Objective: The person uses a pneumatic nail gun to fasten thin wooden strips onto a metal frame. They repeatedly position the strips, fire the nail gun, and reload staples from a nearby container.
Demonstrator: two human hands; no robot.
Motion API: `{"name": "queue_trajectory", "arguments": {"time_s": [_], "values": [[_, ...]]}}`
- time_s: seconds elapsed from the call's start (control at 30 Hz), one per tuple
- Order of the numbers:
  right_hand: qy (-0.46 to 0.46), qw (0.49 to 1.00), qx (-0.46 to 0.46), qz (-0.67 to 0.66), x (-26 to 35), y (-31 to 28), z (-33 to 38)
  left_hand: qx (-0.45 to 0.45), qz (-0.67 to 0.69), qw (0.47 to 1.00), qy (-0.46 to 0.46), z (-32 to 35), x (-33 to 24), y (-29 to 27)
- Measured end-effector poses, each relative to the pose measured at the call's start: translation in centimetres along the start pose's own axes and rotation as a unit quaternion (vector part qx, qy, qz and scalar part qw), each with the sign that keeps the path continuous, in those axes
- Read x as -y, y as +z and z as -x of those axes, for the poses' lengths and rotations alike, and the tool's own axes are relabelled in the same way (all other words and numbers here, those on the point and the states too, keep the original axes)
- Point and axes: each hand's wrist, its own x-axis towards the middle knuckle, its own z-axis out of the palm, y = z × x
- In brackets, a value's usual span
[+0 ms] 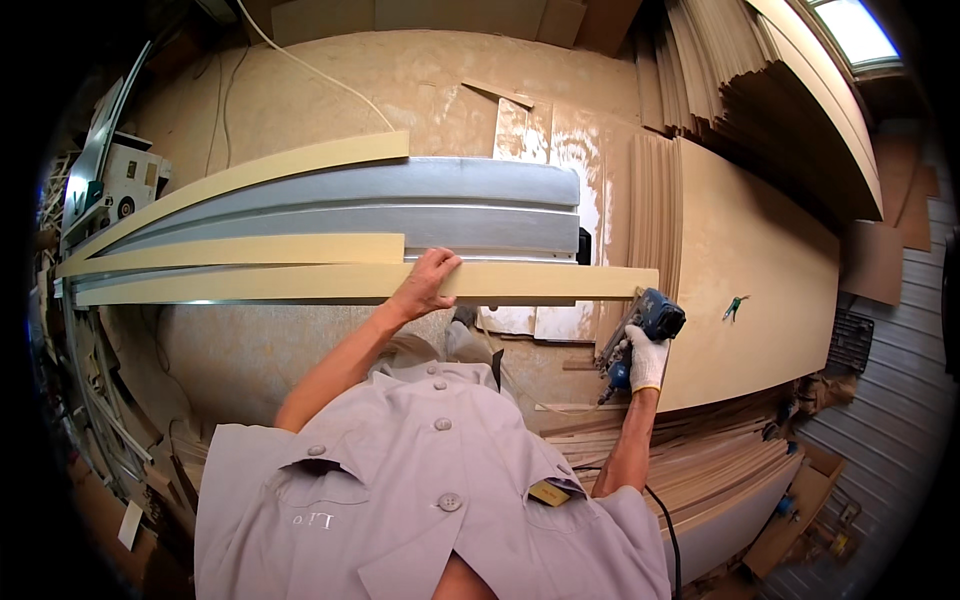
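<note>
Okay, long pale-yellow flat strip (350, 283) is lying along the near edge of the grey grooved metal bench (480, 222), long axis running left-right, right end overhanging; bare left hand (428, 280) is reaching forward, fingers curling over and gripping the strip right of mid-length; white-gloved right hand (649, 362) is wrapping around a blue handheld tool (662, 315), nose sitting at the strip's right end, contact unclear; two shorter pale-yellow strips (340, 248) are lying farther back; a gap is separating bench end and pale flat-panel stack (760, 290).
</note>
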Motion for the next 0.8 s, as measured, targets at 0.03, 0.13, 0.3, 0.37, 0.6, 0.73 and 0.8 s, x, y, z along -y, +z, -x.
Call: {"name": "queue_trajectory", "arguments": {"time_s": [0.03, 0.13, 0.3, 0.37, 0.6, 0.73, 0.8], "values": [[0.0, 1.0, -0.001, -0.015, -0.2, 0.4, 0.4, 0.002, 0.0, 1.0, 0.002, 0.1, 0.3, 0.1], [0.011, 1.0, 0.003, -0.027, -0.7, 3.3, 4.1, -0.017, -0.021, 0.999, 0.039, 0.9, 0.8, -0.5], [0.005, 0.995, 0.1, 0.011, -4.1, 11.5, 12.8, -0.031, -0.068, 0.997, -0.001, 6.2, 4.2, -5.6], [-0.024, 0.989, 0.138, 0.051, -6.0, 15.4, 15.7, -0.009, -0.087, 0.996, -0.026, 9.6, 6.6, -9.7], [-0.007, 0.967, 0.195, 0.165, -6.7, 26.4, 25.6, 0.013, -0.122, 0.991, -0.063, 19.9, 15.2, -21.8], [-0.063, 0.945, 0.236, 0.218, -7.1, 29.7, 27.9, 0.013, -0.099, 0.992, -0.083, 21.3, 15.7, -23.2], [-0.073, 0.945, 0.227, 0.224, -6.5, 31.4, 29.1, 0.002, -0.109, 0.991, -0.083, 21.2, 15.6, -23.0]]}}
